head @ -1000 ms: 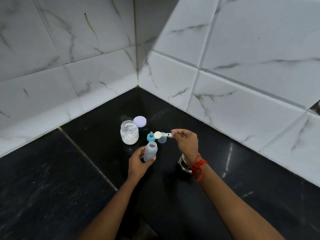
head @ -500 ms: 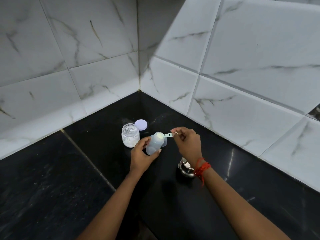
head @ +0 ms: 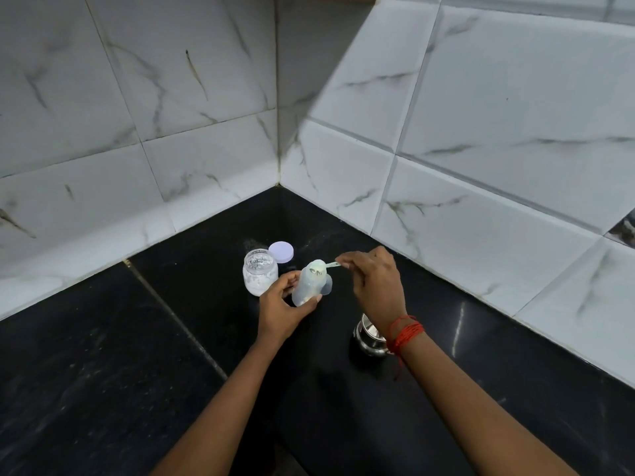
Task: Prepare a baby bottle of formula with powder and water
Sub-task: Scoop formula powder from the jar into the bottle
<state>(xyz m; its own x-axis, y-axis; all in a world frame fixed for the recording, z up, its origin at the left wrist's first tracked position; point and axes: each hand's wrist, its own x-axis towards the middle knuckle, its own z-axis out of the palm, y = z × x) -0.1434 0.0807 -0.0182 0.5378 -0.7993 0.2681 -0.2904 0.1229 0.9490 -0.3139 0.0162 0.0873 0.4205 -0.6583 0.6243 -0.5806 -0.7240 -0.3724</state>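
My left hand (head: pixel 280 309) grips a translucent baby bottle (head: pixel 307 285), lifted and tilted toward me with its mouth open. A small pale green scoop (head: pixel 323 265) is pinched by its handle in my right hand (head: pixel 372 280); its bowl is turned over at the bottle's mouth. An open glass jar of white powder (head: pixel 260 271) stands just left of the bottle. Behind the bottle a clear cap (head: pixel 328 285) shows partly.
The jar's lilac lid (head: pixel 281 251) lies on the black counter (head: pixel 103 372) behind the jar. A small steel cup (head: pixel 367 338) stands under my right wrist. White tiled walls meet in a corner close behind the objects.
My left hand has lifted and tilted the bottle up to the scoop. My right hand has turned the full scoop over at the bottle's mouth.
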